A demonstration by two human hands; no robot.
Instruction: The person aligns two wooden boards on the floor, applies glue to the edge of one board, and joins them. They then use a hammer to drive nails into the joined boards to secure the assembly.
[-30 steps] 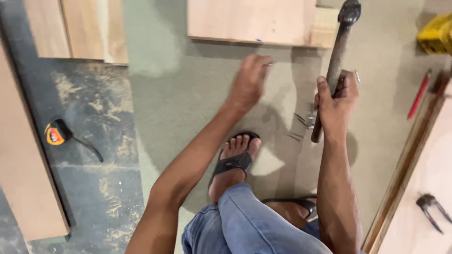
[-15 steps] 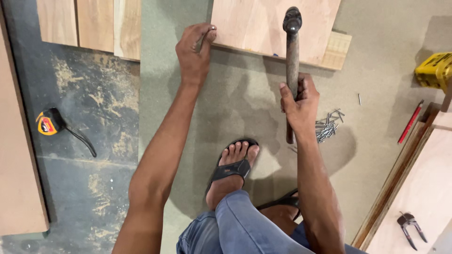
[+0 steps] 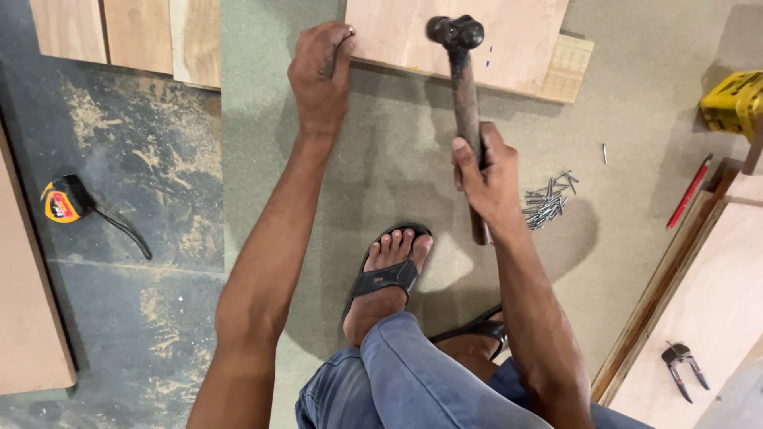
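the plywood board point(image 3: 453, 36) lies on the floor ahead of both hands. the ball-peen hammer point(image 3: 465, 103) runs lengthwise toward it, head over the board's near edge, gripped mid-handle by the right hand point(image 3: 485, 171). at that edge's left end, the left hand point(image 3: 320, 75) pinches a small nail point(image 3: 350, 32).

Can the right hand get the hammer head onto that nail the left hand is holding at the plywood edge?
Probably yes. The right hand grips the hammer, head already above the plywood panel. The nail in the left hand has open space around it, but fingertips sit close.
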